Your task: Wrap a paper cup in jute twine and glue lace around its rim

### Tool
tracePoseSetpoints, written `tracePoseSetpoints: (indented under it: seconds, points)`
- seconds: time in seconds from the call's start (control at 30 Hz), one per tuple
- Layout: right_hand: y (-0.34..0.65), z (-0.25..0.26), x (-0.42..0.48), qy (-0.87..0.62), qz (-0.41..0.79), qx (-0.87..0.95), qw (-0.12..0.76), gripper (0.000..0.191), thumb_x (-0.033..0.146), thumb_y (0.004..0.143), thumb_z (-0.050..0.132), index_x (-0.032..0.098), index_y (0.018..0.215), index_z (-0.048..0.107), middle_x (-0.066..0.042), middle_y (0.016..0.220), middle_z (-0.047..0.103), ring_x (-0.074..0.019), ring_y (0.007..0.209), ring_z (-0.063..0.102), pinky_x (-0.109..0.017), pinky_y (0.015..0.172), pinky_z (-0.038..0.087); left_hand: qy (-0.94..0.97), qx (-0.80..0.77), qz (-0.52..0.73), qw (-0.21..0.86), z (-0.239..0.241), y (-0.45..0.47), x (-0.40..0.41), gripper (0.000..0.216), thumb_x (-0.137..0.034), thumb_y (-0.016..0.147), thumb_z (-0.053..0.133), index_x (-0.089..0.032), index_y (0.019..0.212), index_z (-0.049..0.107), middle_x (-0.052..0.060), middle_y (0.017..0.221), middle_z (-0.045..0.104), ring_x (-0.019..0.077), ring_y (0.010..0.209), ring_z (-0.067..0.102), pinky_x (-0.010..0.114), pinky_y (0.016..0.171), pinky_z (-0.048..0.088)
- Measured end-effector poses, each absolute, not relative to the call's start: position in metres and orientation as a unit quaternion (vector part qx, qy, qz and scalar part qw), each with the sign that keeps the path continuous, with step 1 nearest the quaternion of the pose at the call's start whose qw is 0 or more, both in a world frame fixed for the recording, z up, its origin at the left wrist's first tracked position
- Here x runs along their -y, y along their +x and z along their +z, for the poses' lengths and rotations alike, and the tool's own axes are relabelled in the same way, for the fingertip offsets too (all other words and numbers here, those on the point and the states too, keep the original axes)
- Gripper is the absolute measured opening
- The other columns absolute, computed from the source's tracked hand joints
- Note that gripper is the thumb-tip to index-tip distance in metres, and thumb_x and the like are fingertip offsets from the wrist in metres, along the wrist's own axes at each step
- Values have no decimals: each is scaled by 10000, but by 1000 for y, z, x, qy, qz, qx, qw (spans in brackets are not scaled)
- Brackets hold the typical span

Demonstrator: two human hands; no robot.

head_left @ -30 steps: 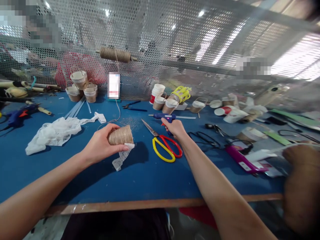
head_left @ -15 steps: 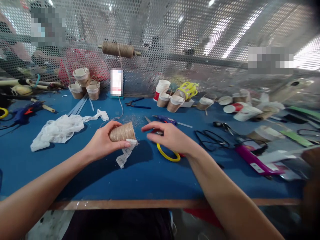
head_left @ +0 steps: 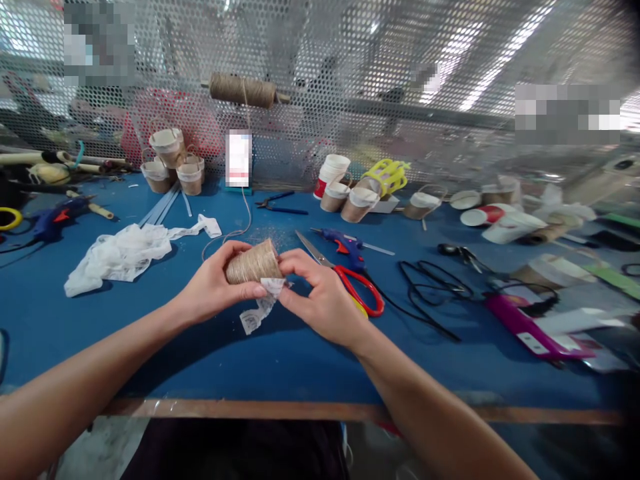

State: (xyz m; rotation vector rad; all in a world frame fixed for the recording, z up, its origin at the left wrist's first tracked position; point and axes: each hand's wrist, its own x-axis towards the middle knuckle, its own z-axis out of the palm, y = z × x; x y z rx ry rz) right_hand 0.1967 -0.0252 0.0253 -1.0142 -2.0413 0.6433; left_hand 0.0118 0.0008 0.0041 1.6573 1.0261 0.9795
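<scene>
My left hand point(head_left: 217, 277) is wrapped round a twine-covered cup point(head_left: 253, 263), held on its side above the table with its wide end to the right. A short strip of white lace point(head_left: 259, 313) hangs from the cup's rim, under my left thumb. My right hand point(head_left: 317, 293) grips that rim, its fingertips at the mouth of the cup and its thumb by the lace. Just beyond my right hand lie scissors with red and yellow handles point(head_left: 367, 293) and a blue glue gun point(head_left: 345, 247).
A heap of white lace point(head_left: 120, 257) lies on the left. Small twine-covered buckets point(head_left: 190, 179) stand at the back beside a lit phone point(head_left: 239, 159). A twine spool point(head_left: 243, 90) hangs on the mesh. Black cable point(head_left: 435, 283) and a purple power strip point(head_left: 537, 330) lie on the right.
My right hand has moved left and down to the cup and taken hold of its rim at the lace. The scissors' red handle is now uncovered. My left hand keeps its hold.
</scene>
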Motion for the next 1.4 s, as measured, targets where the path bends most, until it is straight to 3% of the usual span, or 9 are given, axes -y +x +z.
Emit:
tracePoseSetpoints:
  seconds: [0.17,0.3,0.4,0.57,0.7,0.83,0.97,1.2,1.4]
  points:
    - [201,17,25,-393,182,786,442,28,179,766,537,193,786,524,-66,930,538,-179,883,547,-343,786,444,574,-302,405,644,-5,21,4,722,-557,596,694,-162,1141,430,90,1016,546,192,859,551,316,746,442]
    - [206,16,22,-415,91,784,453,67,154,752,537,202,777,498,-71,902,546,-206,902,543,-373,779,440,555,-306,282,720,-2,23,9,696,-525,603,709,-148,1119,434,23,793,564,99,574,511,270,580,423]
    - [209,17,21,-440,51,774,453,74,147,753,534,206,752,489,-66,859,550,-212,877,541,-384,768,435,622,-394,227,637,4,18,10,627,-452,598,731,-158,1063,432,-44,664,507,86,524,456,218,490,337]
    - [211,21,21,-438,43,784,437,99,140,763,533,207,713,479,-38,761,547,-199,820,539,-365,732,430,786,-485,188,334,17,9,10,410,-375,656,688,-166,947,489,-78,548,451,111,499,449,227,483,314]
    - [211,19,21,-443,45,807,389,88,126,757,539,189,706,504,-41,737,560,-205,801,538,-369,715,423,826,-455,230,240,25,4,11,308,-292,729,619,-174,1000,533,-58,606,503,96,501,468,212,491,337]
    - [211,20,22,-422,42,830,362,107,122,758,553,184,685,506,-31,700,577,-199,786,541,-367,724,415,836,-411,280,232,29,-2,11,143,-262,796,545,-174,882,618,-22,653,591,98,557,521,207,538,388]
    - [209,22,24,-410,60,845,339,107,120,753,566,185,685,515,-34,712,594,-198,793,533,-370,730,410,828,-395,315,244,32,-5,9,171,-285,811,541,-163,743,639,-1,673,611,102,611,535,208,574,404]
    - [206,23,30,-387,138,852,324,131,93,737,573,200,684,520,-16,707,595,-179,788,519,-351,736,417,796,-414,329,295,35,-7,7,201,-340,789,555,-156,737,616,23,771,595,99,611,484,216,534,379]
    - [207,24,32,-361,202,852,322,143,92,735,585,207,686,517,-15,734,595,-170,811,523,-349,748,442,767,-440,286,369,37,-7,4,225,-356,742,589,-151,650,579,-23,573,523,76,517,437,181,454,334]
